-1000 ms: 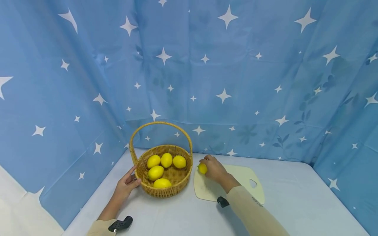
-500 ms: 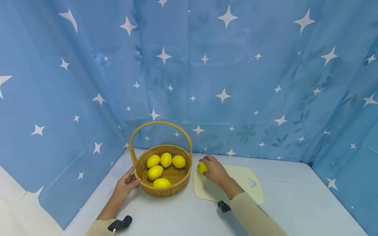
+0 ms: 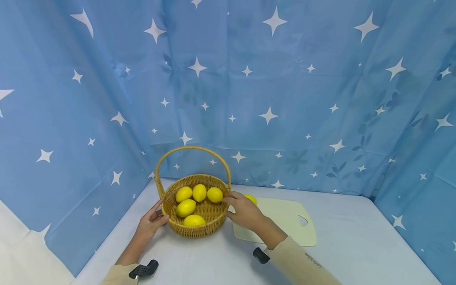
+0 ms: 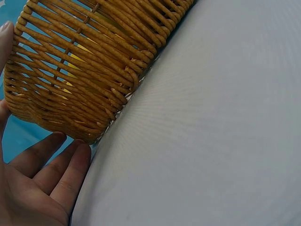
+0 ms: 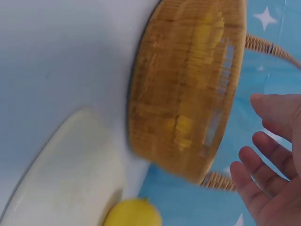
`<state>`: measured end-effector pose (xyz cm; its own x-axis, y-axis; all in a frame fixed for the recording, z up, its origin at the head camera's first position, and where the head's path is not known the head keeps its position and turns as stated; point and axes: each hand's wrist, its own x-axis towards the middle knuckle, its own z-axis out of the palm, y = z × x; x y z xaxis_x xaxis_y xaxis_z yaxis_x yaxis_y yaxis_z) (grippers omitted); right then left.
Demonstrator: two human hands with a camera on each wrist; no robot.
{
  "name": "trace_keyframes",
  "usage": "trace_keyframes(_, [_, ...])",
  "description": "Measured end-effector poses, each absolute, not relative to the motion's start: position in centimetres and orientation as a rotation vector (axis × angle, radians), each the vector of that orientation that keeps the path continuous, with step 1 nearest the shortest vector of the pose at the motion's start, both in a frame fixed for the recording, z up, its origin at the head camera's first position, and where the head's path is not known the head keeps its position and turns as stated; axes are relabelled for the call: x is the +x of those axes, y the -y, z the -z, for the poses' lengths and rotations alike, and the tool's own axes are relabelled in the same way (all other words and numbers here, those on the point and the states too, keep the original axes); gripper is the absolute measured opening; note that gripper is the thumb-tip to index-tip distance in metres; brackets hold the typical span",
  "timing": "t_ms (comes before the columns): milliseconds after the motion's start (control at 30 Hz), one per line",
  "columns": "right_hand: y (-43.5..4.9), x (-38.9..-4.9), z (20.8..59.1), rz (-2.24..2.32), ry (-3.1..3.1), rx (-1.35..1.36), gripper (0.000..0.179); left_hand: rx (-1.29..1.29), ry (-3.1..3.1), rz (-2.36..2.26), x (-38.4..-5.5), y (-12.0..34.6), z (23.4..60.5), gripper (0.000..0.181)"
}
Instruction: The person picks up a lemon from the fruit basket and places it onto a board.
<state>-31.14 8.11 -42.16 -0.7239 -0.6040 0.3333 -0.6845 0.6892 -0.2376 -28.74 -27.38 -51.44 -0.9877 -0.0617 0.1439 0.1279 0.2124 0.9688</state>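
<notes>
A wicker basket point(image 3: 197, 231) with a tall arched handle point(image 3: 194, 148) stands on the table with several yellow lemons point(image 3: 187, 208) inside. My left hand point(image 3: 147, 227) rests against its left side, fingers spread and fairly straight, thumb close to the rim. In the left wrist view three fingers point(image 4: 70, 181) reach the lower wicker wall. My right hand point(image 3: 246, 211) is at the basket's right rim and holds nothing. Its fingers are loosely bent in the right wrist view, apart from the wicker. Behind it a single lemon point(image 3: 251, 198), partly hidden, lies on the cream cutting board point(image 3: 285, 221).
A white cloth point(image 3: 210, 261) covers the table. Blue curtains point(image 3: 303, 99) with white stars hang behind and at both sides. The cutting board has a cut-out handle hole point(image 3: 303, 220) toward the right.
My right hand has let go of the lemon on the cutting board and moved left to the basket's right rim. The left hand stays at the basket.
</notes>
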Motion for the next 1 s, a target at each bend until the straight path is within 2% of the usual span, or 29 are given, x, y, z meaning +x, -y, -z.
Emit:
trace_keyframes(300, [-4.0,-29.9,40.8,-0.525,2.693,1.179,0.037,-0.109,2.275,1.958,-28.8,27.7,51.7,0.073])
trace_keyframes(567, [-1.3,-30.8,41.8,-0.535,2.751,1.258,0.031,-0.098,2.269,1.959,-28.8,27.5,51.5,0.072])
trace_keyframes(800, [0.5,-31.7,42.4,-0.425,2.823,1.323,0.041,-0.065,2.289,1.945,-28.7,27.4,51.6,0.072])
trace_keyframes(1000, [1.3,-32.6,42.7,-0.373,2.872,1.325,0.041,-0.063,2.31,1.916,-28.8,27.5,51.6,0.072])
